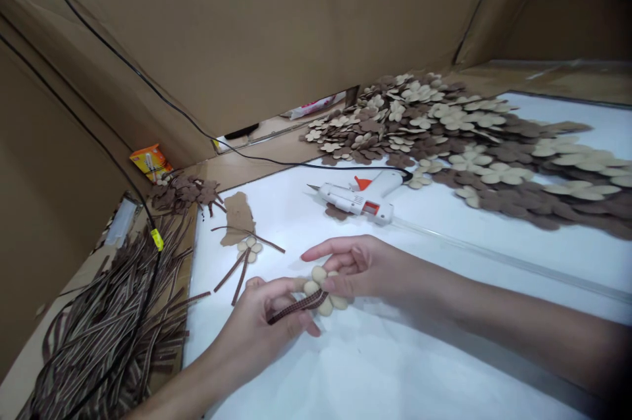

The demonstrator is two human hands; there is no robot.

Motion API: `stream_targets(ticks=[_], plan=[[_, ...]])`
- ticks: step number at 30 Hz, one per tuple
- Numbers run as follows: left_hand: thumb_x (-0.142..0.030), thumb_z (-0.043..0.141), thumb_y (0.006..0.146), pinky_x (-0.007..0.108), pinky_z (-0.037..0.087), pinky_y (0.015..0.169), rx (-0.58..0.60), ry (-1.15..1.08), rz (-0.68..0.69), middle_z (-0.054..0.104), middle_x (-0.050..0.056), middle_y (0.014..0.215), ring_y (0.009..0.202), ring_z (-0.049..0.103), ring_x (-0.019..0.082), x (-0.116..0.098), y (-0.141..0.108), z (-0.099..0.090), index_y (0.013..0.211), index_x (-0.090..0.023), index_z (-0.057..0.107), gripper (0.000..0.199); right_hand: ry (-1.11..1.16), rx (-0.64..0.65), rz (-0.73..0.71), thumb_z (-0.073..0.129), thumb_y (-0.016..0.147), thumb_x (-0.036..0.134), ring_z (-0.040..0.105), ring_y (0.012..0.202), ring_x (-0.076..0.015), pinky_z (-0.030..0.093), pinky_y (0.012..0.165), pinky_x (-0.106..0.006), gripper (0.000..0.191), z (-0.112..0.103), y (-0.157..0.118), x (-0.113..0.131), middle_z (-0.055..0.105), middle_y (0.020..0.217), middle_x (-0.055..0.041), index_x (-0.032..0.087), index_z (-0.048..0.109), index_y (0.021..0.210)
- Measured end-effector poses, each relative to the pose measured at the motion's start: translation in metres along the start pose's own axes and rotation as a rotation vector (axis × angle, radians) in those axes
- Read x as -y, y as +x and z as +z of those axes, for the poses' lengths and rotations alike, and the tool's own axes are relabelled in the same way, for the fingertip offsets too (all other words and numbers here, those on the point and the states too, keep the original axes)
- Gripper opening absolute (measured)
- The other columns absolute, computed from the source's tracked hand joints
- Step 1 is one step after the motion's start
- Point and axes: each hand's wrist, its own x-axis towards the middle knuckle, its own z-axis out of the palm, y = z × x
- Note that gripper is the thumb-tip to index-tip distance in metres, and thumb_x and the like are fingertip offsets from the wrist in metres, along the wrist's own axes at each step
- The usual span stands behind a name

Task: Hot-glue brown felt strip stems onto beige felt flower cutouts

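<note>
Lettering: none legible. Yellow-and-orange carton (151, 162) at the far left corner of the white board (395, 367), its small print too blurred to read; white hot glue gun (360, 196) with a red side panel, any marking on it likewise unreadable. Left hand (261, 321): forearm in from lower left, fingers curled and closed around a checked brown ribbon (299, 307). Right hand (360, 268): forearm low across the board from the right, forefinger stretched out free, other fingers bent, apparently pinching the petals with the thumb. Cream felt flower (320, 291): held between both hands, just beyond the left fingertips, ribbon lying across its near petals. Nearby, left of the hands: second cream flower (248, 249) with loose brown strips, beside a torn kraft scrap (238, 217). Beyond: black power cord (276, 162) running to the glue gun; clear glue stick (513, 262) along the board; heaped brown and cream felt flowers (419, 110); bundled striped ribbons (108, 321) at lower left.
</note>
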Motion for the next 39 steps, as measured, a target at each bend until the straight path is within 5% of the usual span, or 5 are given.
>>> stream_targets(ticks=[4, 11, 27, 33, 39], plan=[[-0.028, 0.058, 0.079, 0.023, 0.032, 0.066, 0.002, 0.07, 0.0, 0.07, 0.004, 0.074, 0.076, 0.053, 0.017, -0.0039, -0.0008, -0.001, 0.104, -0.018, 0.064, 0.028, -0.045, -0.055, -0.066, 0.074, 0.067, 0.036, 0.059, 0.062, -0.0114, 0.041, 0.057, -0.024, 0.042, 0.0025, 0.0006, -0.003, 0.062, 0.074, -0.0001, 0.018, 0.058, 0.101], [-0.031, 0.058, 0.079, 0.023, 0.025, 0.057, 0.021, 0.171, 0.026, 0.063, 0.001, 0.065, 0.06, 0.036, 0.012, -0.0022, -0.0011, -0.0029, 0.075, -0.016, 0.069, 0.019, -0.08, -0.075, -0.203, 0.068, 0.074, 0.034, 0.052, 0.06, -0.0077, 0.038, 0.056, -0.021, 0.028, 0.0077, 0.0009, -0.0056, 0.054, 0.066, 0.0044, 0.018, 0.056, 0.093], [-0.04, 0.052, 0.082, 0.025, 0.031, 0.068, 0.041, 0.168, 0.034, 0.066, 0.002, 0.07, 0.067, 0.043, 0.014, -0.0034, -0.0027, -0.0034, 0.104, -0.018, 0.065, 0.033, -0.159, -0.177, -0.227, 0.07, 0.07, 0.035, 0.052, 0.056, -0.0092, 0.037, 0.052, -0.022, 0.034, 0.003, 0.0022, 0.0001, 0.053, 0.061, 0.0057, 0.019, 0.051, 0.093], [-0.051, 0.044, 0.084, 0.025, 0.031, 0.061, -0.064, 0.143, 0.063, 0.062, 0.004, 0.068, 0.064, 0.045, 0.014, -0.001, -0.0014, -0.0021, 0.073, -0.015, 0.069, 0.046, -0.165, -0.185, -0.222, 0.071, 0.069, 0.037, 0.049, 0.054, -0.0089, 0.035, 0.051, -0.022, 0.035, 0.0007, 0.0017, 0.0005, 0.051, 0.059, 0.0065, 0.019, 0.051, 0.091], [-0.053, 0.042, 0.084, 0.026, 0.035, 0.066, -0.074, 0.128, 0.079, 0.063, 0.005, 0.066, 0.067, 0.05, 0.016, -0.0001, -0.0007, -0.0026, 0.068, -0.014, 0.07, 0.05, -0.159, -0.174, -0.193, 0.071, 0.068, 0.039, 0.048, 0.053, -0.0086, 0.034, 0.05, -0.022, 0.036, 0.0003, 0.0011, 0.0016, 0.05, 0.057, 0.0067, 0.019, 0.051, 0.09]])
